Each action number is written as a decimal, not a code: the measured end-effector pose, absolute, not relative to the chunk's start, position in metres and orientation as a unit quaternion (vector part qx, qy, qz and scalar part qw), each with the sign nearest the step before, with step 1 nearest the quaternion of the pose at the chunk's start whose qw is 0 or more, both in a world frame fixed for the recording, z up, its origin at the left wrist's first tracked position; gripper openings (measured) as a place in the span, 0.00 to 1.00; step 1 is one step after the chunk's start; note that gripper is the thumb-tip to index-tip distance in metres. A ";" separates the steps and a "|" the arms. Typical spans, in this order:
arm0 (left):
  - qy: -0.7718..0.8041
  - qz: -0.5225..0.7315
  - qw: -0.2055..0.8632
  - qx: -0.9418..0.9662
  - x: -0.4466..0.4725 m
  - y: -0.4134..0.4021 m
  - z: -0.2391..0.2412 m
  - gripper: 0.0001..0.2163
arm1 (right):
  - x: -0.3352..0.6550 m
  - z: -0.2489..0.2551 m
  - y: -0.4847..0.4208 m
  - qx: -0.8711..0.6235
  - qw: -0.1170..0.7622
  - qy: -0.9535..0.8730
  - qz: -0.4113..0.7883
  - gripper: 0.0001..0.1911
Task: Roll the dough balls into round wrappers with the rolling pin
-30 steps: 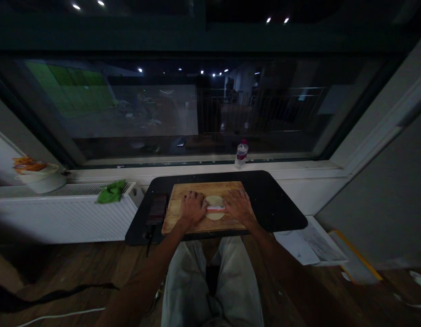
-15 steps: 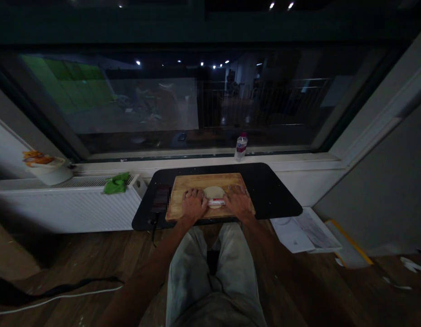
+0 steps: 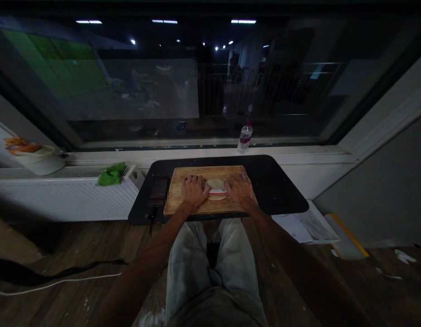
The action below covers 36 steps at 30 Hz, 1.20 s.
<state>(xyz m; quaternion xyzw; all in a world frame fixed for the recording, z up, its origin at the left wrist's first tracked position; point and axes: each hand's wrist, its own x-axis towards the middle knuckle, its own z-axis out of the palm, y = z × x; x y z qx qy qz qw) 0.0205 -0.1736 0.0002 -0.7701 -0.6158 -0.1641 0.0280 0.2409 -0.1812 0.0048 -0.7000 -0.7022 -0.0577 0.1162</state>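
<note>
A round, flat sheet of dough [image 3: 216, 183] lies on a wooden board [image 3: 210, 170]. Across its middle lies a white cylinder with red and blue print [image 3: 217, 191], looking like a tube or improvised roller. My left hand [image 3: 194, 191] rests flat over its left end, fingers pointing away from me. Over the right end lies my right hand [image 3: 240, 188], palm down with fingers spread. Both ends of the cylinder are hidden under the hands.
The board sits on a black tabletop [image 3: 278, 190]. A dark reddish-brown object [image 3: 159, 190] lies left of it. A water bottle [image 3: 245, 136] stands on the windowsill. A green cloth [image 3: 111, 174] hangs on the radiator [image 3: 94, 200], near a white pot [image 3: 42, 161].
The cylinder has rolled a little away from me, from the dough's near part to its middle, and its print has turned. Both hands moved with it. The camera view has tilted slightly.
</note>
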 end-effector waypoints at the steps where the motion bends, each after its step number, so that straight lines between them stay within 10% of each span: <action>1: -0.617 -0.163 0.028 -0.770 0.021 -0.171 0.001 0.17 | 0.241 0.005 -0.178 -0.700 0.118 -0.702 -0.055 0.33; 36: -0.635 -0.128 -0.026 -0.762 0.019 -0.096 0.002 0.19 | 0.240 0.022 -0.118 -0.696 0.088 -0.712 -0.015 0.31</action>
